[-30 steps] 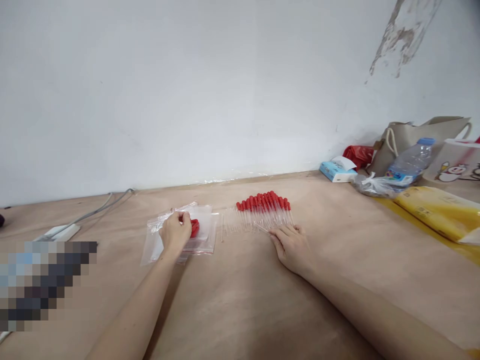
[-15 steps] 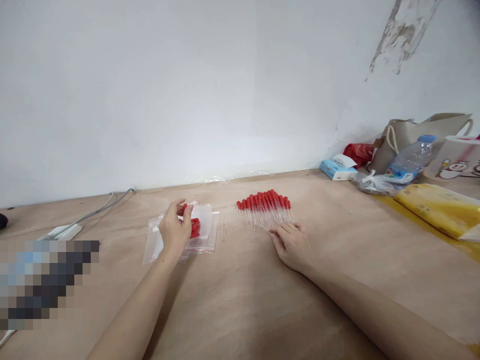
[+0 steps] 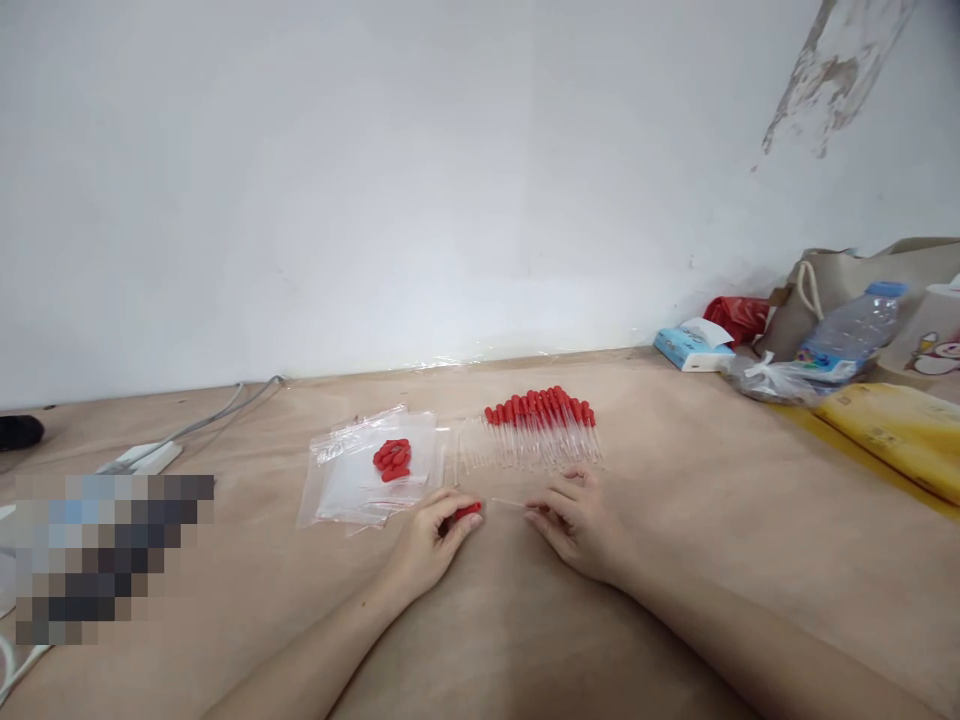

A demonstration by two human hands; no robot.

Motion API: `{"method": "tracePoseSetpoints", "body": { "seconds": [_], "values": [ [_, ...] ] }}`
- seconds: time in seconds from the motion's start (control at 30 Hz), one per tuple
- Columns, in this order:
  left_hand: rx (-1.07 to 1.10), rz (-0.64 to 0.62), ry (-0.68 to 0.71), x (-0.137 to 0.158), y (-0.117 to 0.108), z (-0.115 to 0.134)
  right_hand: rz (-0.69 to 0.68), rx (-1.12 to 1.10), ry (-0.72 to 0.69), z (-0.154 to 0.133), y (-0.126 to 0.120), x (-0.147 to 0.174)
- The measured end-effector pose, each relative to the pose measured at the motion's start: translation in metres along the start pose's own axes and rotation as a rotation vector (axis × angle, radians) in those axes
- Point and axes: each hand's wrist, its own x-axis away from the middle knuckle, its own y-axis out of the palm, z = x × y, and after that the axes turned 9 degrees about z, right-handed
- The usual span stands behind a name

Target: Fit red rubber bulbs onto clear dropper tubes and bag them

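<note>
Between the thumb and fingers of my left hand (image 3: 435, 540) is a red rubber bulb (image 3: 468, 510), its end pointing right. My right hand (image 3: 574, 525) pinches a thin clear dropper tube (image 3: 508, 502), whose free end points at the bulb with a small gap between them. Behind my right hand lies a row of droppers with red bulbs (image 3: 541, 405), their clear tubes toward me. Several loose clear tubes (image 3: 471, 445) lie left of that row. A small heap of red bulbs (image 3: 392, 455) rests on clear zip bags (image 3: 337, 480) beyond my left hand.
At the right are a blue tissue pack (image 3: 691, 348), a knotted plastic bag (image 3: 769, 378), a plastic bottle (image 3: 855, 330) and a yellow pack (image 3: 892, 430). A white power strip (image 3: 154, 458) with a grey cable lies at the left. The wall (image 3: 450, 200) closes the back.
My left hand has come from the bulb heap toward me and rightward, carrying a red bulb. My right hand has drawn a clear tube toward me, away from the row. The view has shifted slightly.
</note>
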Motion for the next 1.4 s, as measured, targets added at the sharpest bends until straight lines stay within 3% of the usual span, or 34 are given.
{"method": "tracePoseSetpoints", "body": {
  "seconds": [0.47,0.93,1.4],
  "values": [
    [0.068,-0.051,0.085,0.003,-0.003,0.006,-0.126,-0.008,-0.087,-0.002,0.003,-0.003],
    [-0.027,-0.172,0.192,0.007,0.0,0.004,-0.161,0.005,-0.089,-0.001,0.002,-0.001],
    [-0.038,-0.176,0.265,0.01,0.005,-0.003,-0.266,0.035,-0.043,-0.016,0.004,-0.002]
  ]
}}
